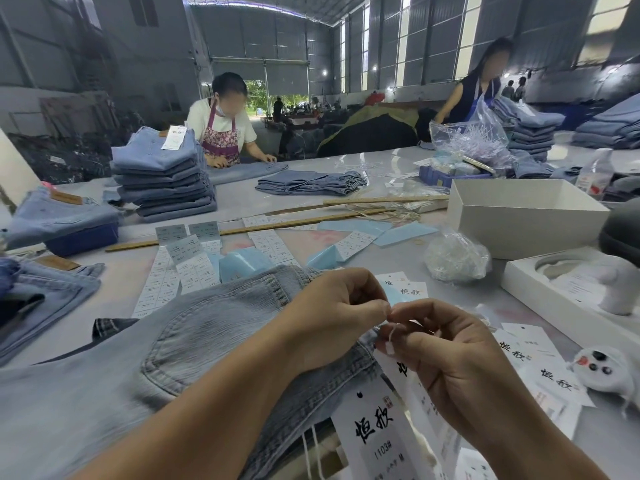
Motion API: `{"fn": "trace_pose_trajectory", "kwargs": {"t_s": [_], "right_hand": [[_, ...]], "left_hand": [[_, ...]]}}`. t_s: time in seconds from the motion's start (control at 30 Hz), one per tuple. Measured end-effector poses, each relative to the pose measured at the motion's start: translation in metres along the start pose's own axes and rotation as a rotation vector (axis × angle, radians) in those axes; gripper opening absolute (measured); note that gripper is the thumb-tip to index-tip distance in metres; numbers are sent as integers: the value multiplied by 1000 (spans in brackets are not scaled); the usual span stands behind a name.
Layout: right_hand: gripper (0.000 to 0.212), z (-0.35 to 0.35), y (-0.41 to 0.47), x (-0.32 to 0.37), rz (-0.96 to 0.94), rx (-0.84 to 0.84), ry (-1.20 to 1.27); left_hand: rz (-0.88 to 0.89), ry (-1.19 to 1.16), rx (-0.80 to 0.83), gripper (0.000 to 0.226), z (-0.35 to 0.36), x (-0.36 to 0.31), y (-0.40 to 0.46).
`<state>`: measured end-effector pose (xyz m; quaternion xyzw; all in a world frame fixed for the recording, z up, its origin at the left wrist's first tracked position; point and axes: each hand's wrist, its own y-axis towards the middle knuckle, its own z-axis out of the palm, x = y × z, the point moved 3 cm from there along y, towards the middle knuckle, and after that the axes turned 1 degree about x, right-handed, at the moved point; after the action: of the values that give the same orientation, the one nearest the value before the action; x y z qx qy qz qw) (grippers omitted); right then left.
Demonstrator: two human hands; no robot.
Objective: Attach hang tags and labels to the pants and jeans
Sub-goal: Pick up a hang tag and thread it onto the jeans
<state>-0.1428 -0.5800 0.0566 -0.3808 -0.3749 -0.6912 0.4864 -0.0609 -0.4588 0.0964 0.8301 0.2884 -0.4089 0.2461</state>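
A pair of light grey-blue jeans (214,327) lies flat across the table in front of me, back pocket up. My left hand (332,313) and my right hand (446,358) meet above the waistband and pinch a thin white string (391,336) between their fingertips. A white hang tag (374,431) with black characters hangs from that string over the jeans' edge. More loose hang tags (540,368) lie on the table to the right.
Sticker label sheets (194,268) and blue backing strips (242,265) are spread beyond the jeans. Folded jeans stack (162,178) stands at the back left, white boxes (519,216) on the right, a bag of plastic ties (453,254). Two other people work across the table.
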Motion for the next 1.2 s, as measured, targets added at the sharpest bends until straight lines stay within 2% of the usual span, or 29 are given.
{"fn": "trace_pose_trajectory", "kwargs": {"t_s": [0.23, 0.33, 0.43, 0.53, 0.6, 0.77, 0.87, 1.0, 1.2], "right_hand": [[30, 0, 1, 0, -84, 55, -184], [39, 1, 2, 0, -81, 69, -175], [57, -2, 3, -1, -78, 18, -127], [62, -5, 4, -5, -60, -35, -82], [55, -5, 5, -7, -49, -63, -42], [4, -3, 6, -6, -30, -106, 23], [13, 0, 5, -4, -24, -119, 41], [11, 3, 4, -2, -53, -130, -50], [13, 6, 6, -3, -86, -156, -35]], "left_hand": [[-17, -10, -2, 9, 0, 1, 1], [-24, -20, -7, 10, -2, 2, 1], [-22, -42, 1, 9, -2, 2, 2], [-16, -81, 14, 6, -2, 2, 1], [-19, -101, 22, 10, -2, 1, 1], [-4, -135, 53, 12, -3, 4, 2], [-8, -136, 71, 12, -2, 5, 2], [4, -112, 69, 10, -1, 2, 1], [-19, -50, 44, 8, 0, 2, 1]]}}
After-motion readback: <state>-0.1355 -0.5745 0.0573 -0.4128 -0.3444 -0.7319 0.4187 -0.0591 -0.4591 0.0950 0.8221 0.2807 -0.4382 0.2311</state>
